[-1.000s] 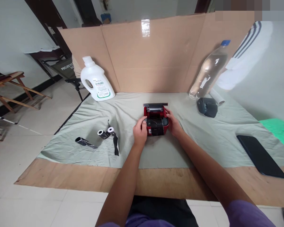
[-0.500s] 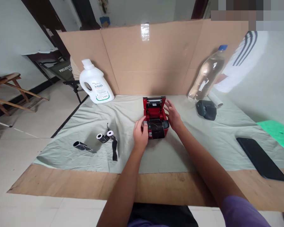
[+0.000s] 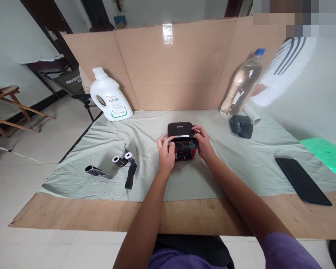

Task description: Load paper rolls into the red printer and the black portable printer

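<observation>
A small red-and-black receipt printer (image 3: 180, 129) sits on the cloth in front of me, its black lid down. Across its front runs a strip of dark material (image 3: 184, 150), and a thin white edge shows at the lid's front. My left hand (image 3: 166, 151) grips the printer's left side, thumb at the front corner and fingers by the lid. On the opposite side, my right hand (image 3: 204, 142) holds the right edge, its fingertips on the lid. To the left lie two small paper rolls (image 3: 128, 155) with dark loose ends and a dark curled strip (image 3: 96, 172).
A white detergent bottle (image 3: 112, 97) and a tall clear bottle with a blue cap (image 3: 244, 84) lean at the cardboard panel (image 3: 173, 71). Right of me are a black device (image 3: 241, 126), a white tube (image 3: 252, 114), a phone (image 3: 302, 181) and green plastic (image 3: 323, 153). A person's striped sleeve (image 3: 287, 65) shows behind.
The printer's lid, raised half a second ago with the red inside showing, has come down. My right hand has moved in from beside the printer onto its right edge.
</observation>
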`<state>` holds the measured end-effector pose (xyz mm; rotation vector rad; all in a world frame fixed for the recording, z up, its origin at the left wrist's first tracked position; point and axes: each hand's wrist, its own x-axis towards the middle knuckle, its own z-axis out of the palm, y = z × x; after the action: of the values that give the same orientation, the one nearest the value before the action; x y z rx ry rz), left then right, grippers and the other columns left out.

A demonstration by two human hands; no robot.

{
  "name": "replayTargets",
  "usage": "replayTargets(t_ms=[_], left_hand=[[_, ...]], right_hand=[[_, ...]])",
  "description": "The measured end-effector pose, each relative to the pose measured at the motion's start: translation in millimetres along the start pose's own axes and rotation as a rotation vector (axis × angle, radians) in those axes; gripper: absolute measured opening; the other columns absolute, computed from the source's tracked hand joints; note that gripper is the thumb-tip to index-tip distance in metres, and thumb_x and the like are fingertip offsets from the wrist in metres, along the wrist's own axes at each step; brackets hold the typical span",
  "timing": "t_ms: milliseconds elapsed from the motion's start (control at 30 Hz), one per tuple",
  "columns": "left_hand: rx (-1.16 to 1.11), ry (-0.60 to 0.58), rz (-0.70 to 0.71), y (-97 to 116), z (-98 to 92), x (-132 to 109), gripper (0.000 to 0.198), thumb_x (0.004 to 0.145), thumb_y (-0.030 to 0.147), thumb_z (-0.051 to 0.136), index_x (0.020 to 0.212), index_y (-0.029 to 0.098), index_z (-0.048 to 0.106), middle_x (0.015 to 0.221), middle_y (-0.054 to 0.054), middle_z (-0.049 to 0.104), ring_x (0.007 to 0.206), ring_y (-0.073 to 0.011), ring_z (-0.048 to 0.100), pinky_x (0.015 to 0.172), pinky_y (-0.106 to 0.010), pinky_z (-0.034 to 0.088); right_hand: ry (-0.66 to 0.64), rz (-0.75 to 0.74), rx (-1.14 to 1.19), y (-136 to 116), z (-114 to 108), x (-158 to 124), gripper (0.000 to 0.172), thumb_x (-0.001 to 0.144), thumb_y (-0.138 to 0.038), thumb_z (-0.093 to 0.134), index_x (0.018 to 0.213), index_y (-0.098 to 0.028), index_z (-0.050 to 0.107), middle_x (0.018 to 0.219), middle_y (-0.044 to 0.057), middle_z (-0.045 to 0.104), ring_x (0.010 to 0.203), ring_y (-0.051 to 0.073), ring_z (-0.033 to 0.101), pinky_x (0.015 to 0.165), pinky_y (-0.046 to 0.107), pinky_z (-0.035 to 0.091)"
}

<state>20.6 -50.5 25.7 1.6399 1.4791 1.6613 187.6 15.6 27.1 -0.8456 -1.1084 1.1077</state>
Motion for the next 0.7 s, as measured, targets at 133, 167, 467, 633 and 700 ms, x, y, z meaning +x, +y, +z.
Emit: replayTargets(t_ms=[133, 167, 467, 633, 700], left_hand=[[-0.022, -0.007, 0.039, -3.1, -1.3, 1.8, 0.03, 0.099, 0.028, 0.046, 0.124, 0.023, 0.062, 0.137, -0.011, 0.051, 0.134, -0.0231, 0.048, 0.12, -0.042, 0.034], [-0.02, -0.01, 0.041, -4.0, -1.5, 2.1, 0.031, 0.098, 0.027, 0.047, 0.126, 0.023, 0.061, 0.137, -0.011, 0.05, 0.134, -0.023, 0.048, 0.12, -0.042, 0.034], [0.111, -0.011, -0.017, -1.5, -2.8, -0.9, 0.027, 0.099, 0.027, 0.046, 0.118, 0.023, 0.065, 0.127, -0.01, 0.052, 0.125, -0.0221, 0.054, 0.11, -0.038, 0.043], [0.07, 0.021, -0.012, -2.8, 0.6, -4.8, 0.028, 0.097, 0.028, 0.047, 0.117, 0.021, 0.065, 0.122, -0.01, 0.056, 0.121, -0.0223, 0.056, 0.11, -0.038, 0.043], [0.01, 0.035, -0.078, -1.7, 1.1, -6.6, 0.035, 0.096, 0.028, 0.049, 0.129, 0.021, 0.061, 0.131, -0.011, 0.058, 0.125, -0.0225, 0.056, 0.112, -0.038, 0.043]], right_hand=[[0.0, 0.111, 0.1, -1.3, 4.0, -1.2, 0.045, 0.071, -0.032, 0.064, 0.116, -0.029, 0.063, 0.133, 0.001, 0.064, 0.127, 0.025, 0.055, 0.108, 0.042, 0.043], [-0.003, 0.128, 0.116, -0.8, 4.4, -2.0, 0.047, 0.072, -0.034, 0.065, 0.119, -0.029, 0.062, 0.135, 0.002, 0.063, 0.128, 0.025, 0.055, 0.108, 0.042, 0.043], [-0.063, 0.159, 0.092, 2.6, 0.9, 0.2, 0.051, 0.071, -0.028, 0.061, 0.122, -0.027, 0.064, 0.133, 0.001, 0.067, 0.125, 0.026, 0.058, 0.107, 0.042, 0.047], [-0.05, 0.135, 0.066, 2.4, 3.1, -2.8, 0.055, 0.069, -0.028, 0.06, 0.124, -0.025, 0.063, 0.137, 0.003, 0.066, 0.131, 0.026, 0.056, 0.113, 0.044, 0.043], [-0.037, 0.134, 0.059, 4.7, 2.9, -6.5, 0.053, 0.073, -0.035, 0.062, 0.126, -0.025, 0.063, 0.14, 0.004, 0.064, 0.134, 0.027, 0.055, 0.115, 0.045, 0.042]])
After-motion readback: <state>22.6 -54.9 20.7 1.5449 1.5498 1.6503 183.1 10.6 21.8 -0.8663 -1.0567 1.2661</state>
